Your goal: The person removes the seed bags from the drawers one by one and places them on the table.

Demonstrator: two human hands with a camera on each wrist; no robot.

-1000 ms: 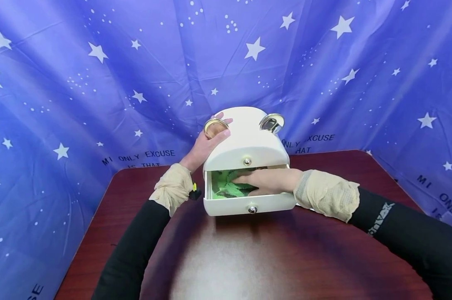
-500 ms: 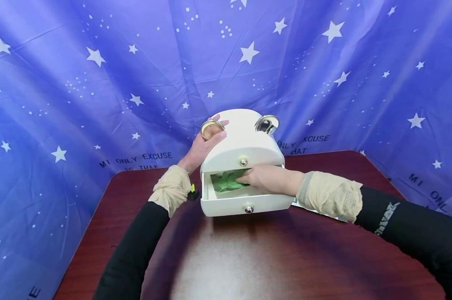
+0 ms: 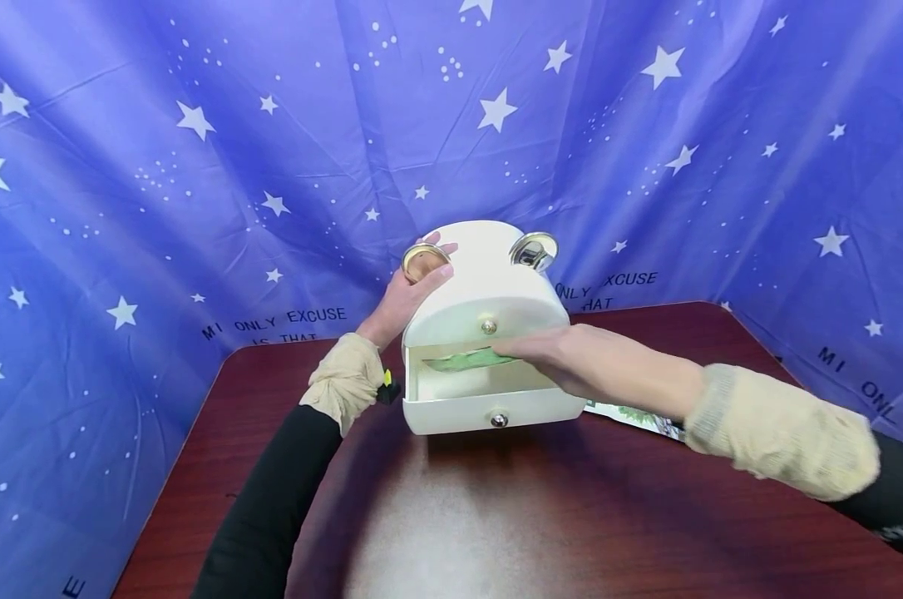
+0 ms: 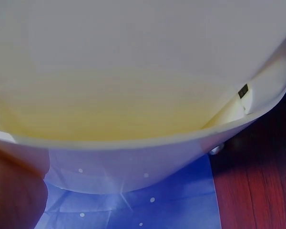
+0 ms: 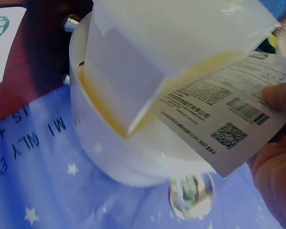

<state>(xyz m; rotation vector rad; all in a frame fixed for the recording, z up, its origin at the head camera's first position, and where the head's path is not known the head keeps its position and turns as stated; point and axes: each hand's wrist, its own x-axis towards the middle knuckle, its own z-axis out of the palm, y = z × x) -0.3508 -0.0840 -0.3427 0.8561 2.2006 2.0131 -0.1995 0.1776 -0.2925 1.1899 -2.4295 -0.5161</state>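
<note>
A white rounded box point(image 3: 489, 287) with gold ear-shaped discs stands on the table, its lower drawer point(image 3: 459, 409) pulled out. My left hand point(image 3: 401, 304) rests on the box's left side, thumb and fingers on either side of the left gold disc point(image 3: 425, 259). Over the drawer's right side, my right hand point(image 3: 594, 362) pinches a flat packet point(image 3: 468, 359), green on the face toward the head camera. In the right wrist view, the packet point(image 5: 219, 107) shows small print, a barcode and a QR code, its far part hidden by the drawer.
A printed sheet or packet point(image 3: 639, 418) lies on the dark red table right of the box, partly behind my right forearm. A blue starry curtain point(image 3: 309, 166) hangs behind the table. Round knobs point(image 3: 500, 420) stick out from the drawer fronts.
My right hand has gone from inside the drawer up and rightward, lifting the green packet, which now tilts nearly edge-on. The drawer's bare floor has come into view. My left hand stays on the box.
</note>
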